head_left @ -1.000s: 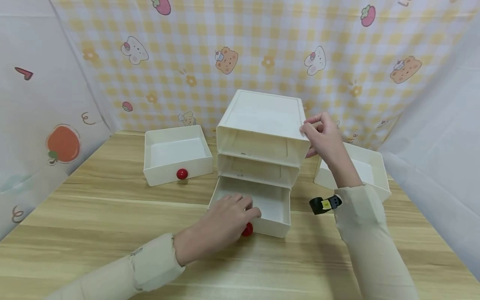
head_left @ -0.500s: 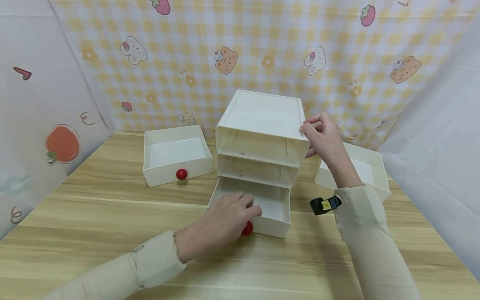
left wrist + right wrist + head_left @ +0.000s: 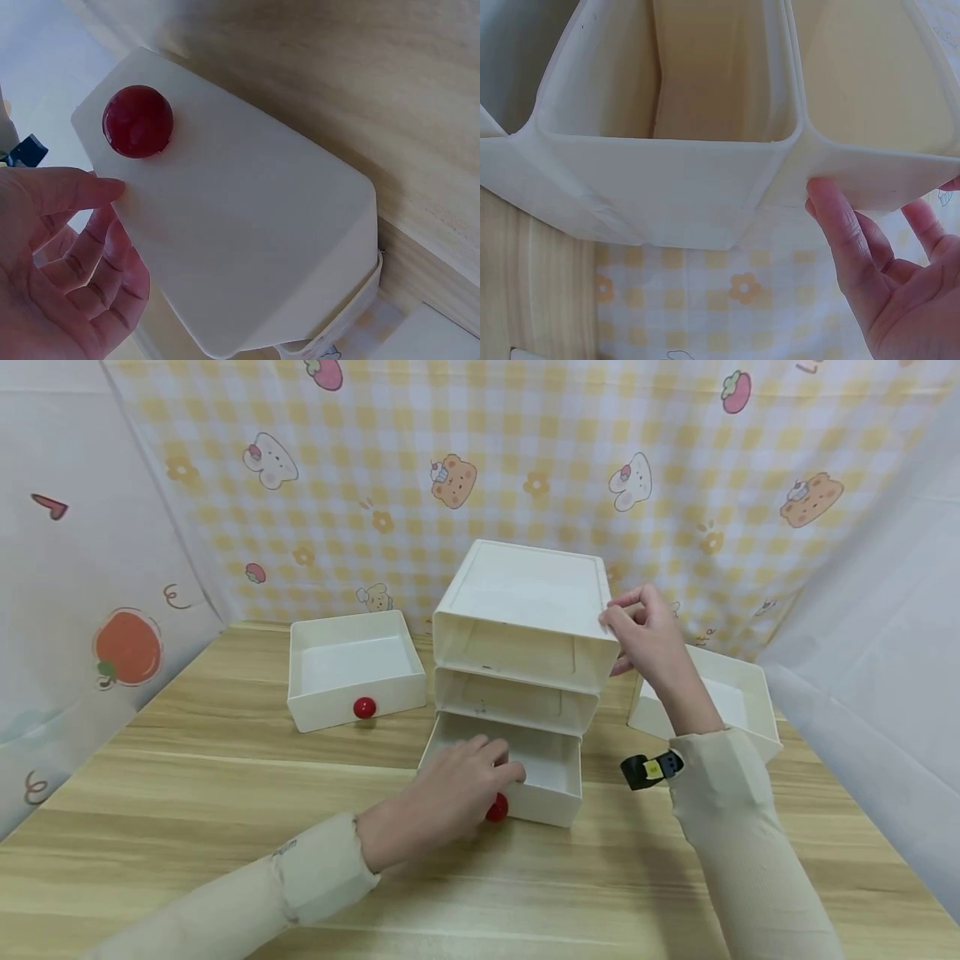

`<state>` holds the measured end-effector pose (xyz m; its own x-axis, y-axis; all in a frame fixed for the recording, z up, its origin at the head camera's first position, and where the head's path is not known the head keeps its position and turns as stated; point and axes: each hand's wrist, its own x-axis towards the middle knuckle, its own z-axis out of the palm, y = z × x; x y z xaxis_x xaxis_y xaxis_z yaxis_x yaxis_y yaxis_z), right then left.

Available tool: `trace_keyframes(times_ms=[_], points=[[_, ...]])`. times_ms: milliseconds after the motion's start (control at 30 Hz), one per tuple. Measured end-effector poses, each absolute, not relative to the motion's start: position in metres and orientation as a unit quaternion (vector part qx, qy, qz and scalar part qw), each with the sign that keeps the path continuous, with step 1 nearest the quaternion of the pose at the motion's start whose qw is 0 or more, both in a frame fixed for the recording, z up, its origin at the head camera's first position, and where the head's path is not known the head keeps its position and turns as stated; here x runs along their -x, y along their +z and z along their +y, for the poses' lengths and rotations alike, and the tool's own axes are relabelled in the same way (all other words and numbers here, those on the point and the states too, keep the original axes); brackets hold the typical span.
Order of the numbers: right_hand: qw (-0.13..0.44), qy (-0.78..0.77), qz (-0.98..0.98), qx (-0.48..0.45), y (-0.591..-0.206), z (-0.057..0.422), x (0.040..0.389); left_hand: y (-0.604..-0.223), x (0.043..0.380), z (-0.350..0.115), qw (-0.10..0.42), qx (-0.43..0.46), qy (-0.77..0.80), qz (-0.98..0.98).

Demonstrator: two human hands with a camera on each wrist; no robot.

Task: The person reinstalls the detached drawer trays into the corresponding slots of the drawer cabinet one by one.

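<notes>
A white three-tier drawer cabinet [image 3: 525, 585] stands mid-table; its top two slots are bare of drawers. From the lowest slot a white drawer [image 3: 543, 806] with a round red knob [image 3: 497, 807] sticks out partway. My left hand [image 3: 457, 789] pinches the top rim of this drawer's front, thumb outside beside the knob and fingers behind the panel, as the left wrist view shows. With my right hand [image 3: 647, 635] I hold the cabinet's upper right edge, fingertips on its side wall in the right wrist view.
One loose white drawer [image 3: 356, 668] with a red knob lies left of the cabinet. A second loose drawer [image 3: 738, 693] is at the right, partly behind my right forearm. A yellow checked cloth [image 3: 540, 460] hangs behind the wooden table [image 3: 187, 760].
The lowest drawer has slid slightly inward, toward the cabinet, with my left hand moving along on it. My right hand stays in place on the cabinet.
</notes>
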<state>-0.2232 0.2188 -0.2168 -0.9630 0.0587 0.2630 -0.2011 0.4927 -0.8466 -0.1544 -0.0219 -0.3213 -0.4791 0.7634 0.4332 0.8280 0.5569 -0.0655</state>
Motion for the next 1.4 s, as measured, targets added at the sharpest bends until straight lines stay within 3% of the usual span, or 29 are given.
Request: trace_keyframes(times_ms=[1400], points=[[0.129,0.505,-0.852,-0.056,-0.217,0.220,0.224,-0.327,0.195,-0.009,0.267,0.437,-0.050,-0.857]])
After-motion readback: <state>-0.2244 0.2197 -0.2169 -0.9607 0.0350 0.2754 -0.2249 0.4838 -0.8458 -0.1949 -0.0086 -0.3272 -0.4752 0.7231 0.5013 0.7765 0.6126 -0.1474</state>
